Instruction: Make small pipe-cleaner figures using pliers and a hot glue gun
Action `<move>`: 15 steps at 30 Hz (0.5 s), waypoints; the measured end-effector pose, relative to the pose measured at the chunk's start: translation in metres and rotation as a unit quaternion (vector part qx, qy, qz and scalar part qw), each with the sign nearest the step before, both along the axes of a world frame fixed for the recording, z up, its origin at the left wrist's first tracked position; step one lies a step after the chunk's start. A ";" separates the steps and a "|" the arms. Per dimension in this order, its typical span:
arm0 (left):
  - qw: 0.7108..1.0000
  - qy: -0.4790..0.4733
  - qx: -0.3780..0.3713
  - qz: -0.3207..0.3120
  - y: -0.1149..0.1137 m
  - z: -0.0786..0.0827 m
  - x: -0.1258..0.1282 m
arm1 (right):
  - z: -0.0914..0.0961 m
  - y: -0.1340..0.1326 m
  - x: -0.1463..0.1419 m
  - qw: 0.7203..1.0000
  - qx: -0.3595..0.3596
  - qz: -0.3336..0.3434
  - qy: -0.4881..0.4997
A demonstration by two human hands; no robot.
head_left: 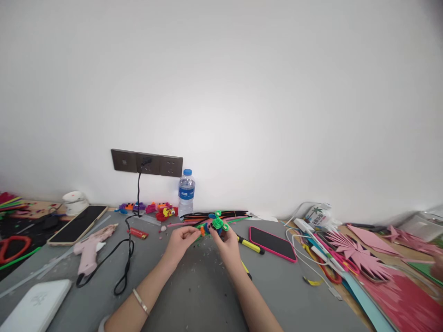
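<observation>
A small pipe-cleaner figure (pixel 218 224), green coils over some blue with an orange bit at its left side, is held up above the grey mat. My right hand (pixel 226 243) grips it from the right, thumb in front. Just left of the orange bit, the thumb and fingertips of my left hand (pixel 185 239) are pinched together. Whatever lies between those left fingertips is too small to make out. Behind the figure, a bundle of loose pipe cleaners (pixel 238 214) in black, orange, green and pink lies along the wall.
A pink hot glue gun (pixel 88 249) with black cord, a phone (pixel 78 225) and a white box (pixel 36 304) lie left. Behind stand a water bottle (pixel 187 193) and small pipe-cleaner figures (pixel 167 212). Right are a pink-edged phone (pixel 273 243), a yellow-black cutter (pixel 252 245), cables and papers (pixel 401 295).
</observation>
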State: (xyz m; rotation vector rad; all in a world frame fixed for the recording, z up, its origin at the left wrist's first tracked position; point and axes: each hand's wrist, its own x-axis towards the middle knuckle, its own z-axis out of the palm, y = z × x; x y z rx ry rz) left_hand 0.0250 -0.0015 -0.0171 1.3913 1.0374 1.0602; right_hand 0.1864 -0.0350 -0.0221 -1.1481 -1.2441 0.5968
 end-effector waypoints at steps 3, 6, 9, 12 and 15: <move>1.000 -0.003 -0.012 -0.002 0.000 0.000 0.000 | -0.001 0.000 -0.001 1.000 0.008 0.003 -0.016; 1.000 -0.012 -0.020 -0.005 0.000 0.000 0.000 | -0.002 0.001 -0.001 1.000 0.009 0.005 -0.023; 0.999 -0.023 -0.028 -0.001 -0.001 0.002 0.000 | -0.002 0.001 0.000 1.000 0.011 0.010 -0.028; 0.999 -0.028 -0.036 -0.001 -0.002 0.005 0.001 | -0.003 0.001 0.001 0.999 0.015 0.014 -0.030; 0.999 -0.025 -0.043 -0.006 -0.002 0.007 0.001 | -0.004 0.001 0.001 0.999 0.020 0.018 -0.028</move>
